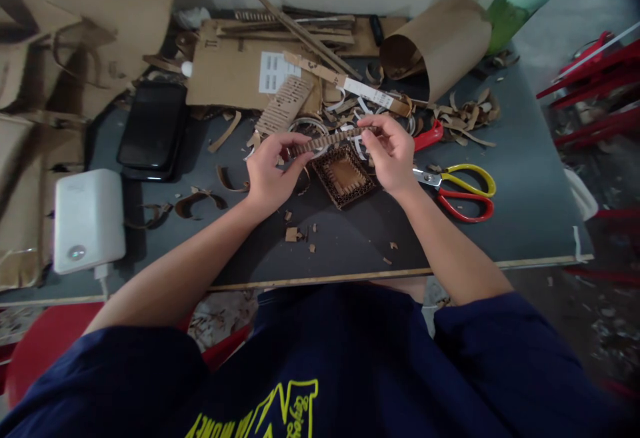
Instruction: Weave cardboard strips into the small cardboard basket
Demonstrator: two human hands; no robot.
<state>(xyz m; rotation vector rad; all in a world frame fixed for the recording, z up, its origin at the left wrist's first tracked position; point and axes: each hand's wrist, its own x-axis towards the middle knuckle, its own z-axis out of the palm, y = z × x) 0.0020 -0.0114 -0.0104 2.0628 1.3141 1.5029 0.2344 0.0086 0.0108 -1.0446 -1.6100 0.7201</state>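
A narrow corrugated cardboard strip (331, 139) is stretched between my hands, its ridges showing along its length. My left hand (274, 170) pinches one end between thumb and fingers. At the other end, my right hand (389, 151) grips it the same way. Just below the strip, a small square cardboard box (334, 188) with layered corrugated walls rests on the table. Right of my right hand lie scissors (453, 188) with one yellow and one red handle. Behind my left hand is a flat ridged cardboard piece (283, 106).
Cardboard scraps (470, 118) litter the dark table (525, 211). To the left are a black phone (151, 125) and a white power bank (89, 221) with a cable. A cardboard tube (450, 41) and a green bottle (517, 8) stand at back right, with flat cardboard (220, 71) behind.
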